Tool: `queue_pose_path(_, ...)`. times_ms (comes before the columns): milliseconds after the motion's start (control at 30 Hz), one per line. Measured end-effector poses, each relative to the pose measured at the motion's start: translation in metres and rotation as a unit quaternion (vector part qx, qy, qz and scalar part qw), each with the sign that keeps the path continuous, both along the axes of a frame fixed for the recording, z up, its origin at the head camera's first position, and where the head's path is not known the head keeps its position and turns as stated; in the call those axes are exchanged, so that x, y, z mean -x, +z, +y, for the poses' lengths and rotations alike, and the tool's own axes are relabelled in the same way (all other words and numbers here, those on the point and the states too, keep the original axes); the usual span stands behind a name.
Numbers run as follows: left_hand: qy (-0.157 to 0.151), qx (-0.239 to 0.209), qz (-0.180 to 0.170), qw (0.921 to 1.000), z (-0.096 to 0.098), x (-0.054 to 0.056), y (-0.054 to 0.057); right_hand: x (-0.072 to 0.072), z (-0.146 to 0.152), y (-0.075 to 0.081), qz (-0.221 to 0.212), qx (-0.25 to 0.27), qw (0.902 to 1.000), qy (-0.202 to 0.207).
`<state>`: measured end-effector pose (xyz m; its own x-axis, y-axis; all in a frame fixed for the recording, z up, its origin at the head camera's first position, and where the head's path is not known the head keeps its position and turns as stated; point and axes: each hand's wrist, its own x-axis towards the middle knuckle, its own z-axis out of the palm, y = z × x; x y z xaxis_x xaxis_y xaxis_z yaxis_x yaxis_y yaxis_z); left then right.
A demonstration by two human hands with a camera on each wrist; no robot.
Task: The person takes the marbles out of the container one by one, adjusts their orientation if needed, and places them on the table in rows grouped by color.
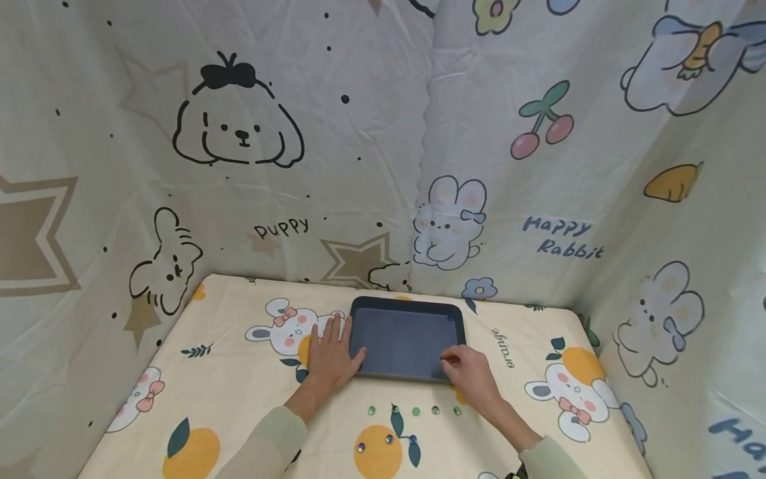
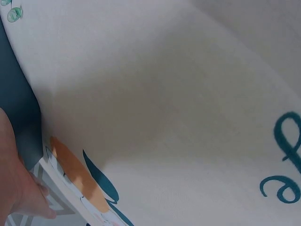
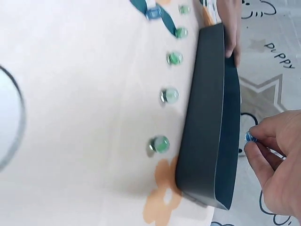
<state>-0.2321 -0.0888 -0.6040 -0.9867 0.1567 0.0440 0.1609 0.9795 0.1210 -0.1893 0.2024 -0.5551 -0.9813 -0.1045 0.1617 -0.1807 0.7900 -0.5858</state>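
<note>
A dark grey rectangular tray (image 1: 397,342) lies on the patterned cloth. My left hand (image 1: 330,360) rests against its left side, fingers straight and thumb at the rim. Over the tray's front right corner, my right hand (image 1: 474,379) pinches a blue glass marble (image 3: 249,137) between thumb and fingertips. A small dark blue spot (image 1: 450,318), marble-like, shows in the tray's far right corner. Several green marbles (image 3: 161,144) lie in a row along the tray's near side. Closer to me, blue marbles (image 1: 389,439) lie on and beside the printed orange.
The table is covered by a cream cloth (image 1: 239,379) printed with rabbits, oranges and leaves. Behind it and on both sides hang pale printed curtains (image 1: 359,166). A dark object (image 1: 516,473) shows at the bottom edge near the right sleeve.
</note>
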Motion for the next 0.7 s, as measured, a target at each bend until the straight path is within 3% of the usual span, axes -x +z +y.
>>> queue_pose_path(133,0.000,-0.001,-0.002,1.0000,0.000,0.000,0.001,-0.024,-0.003,0.001,0.005,0.023,0.9997,0.011)
queue_pose_path(300,-0.002,-0.006,0.002,1.0000,0.000,0.000,0.002,-0.049,-0.011,-0.004,-0.051,0.040,0.9979,0.004)
queue_pose_path(700,-0.001,0.004,0.007,1.0000,0.000,0.001,-0.001,-0.081,-0.016,-0.027,-0.147,0.060,0.9872,0.010)
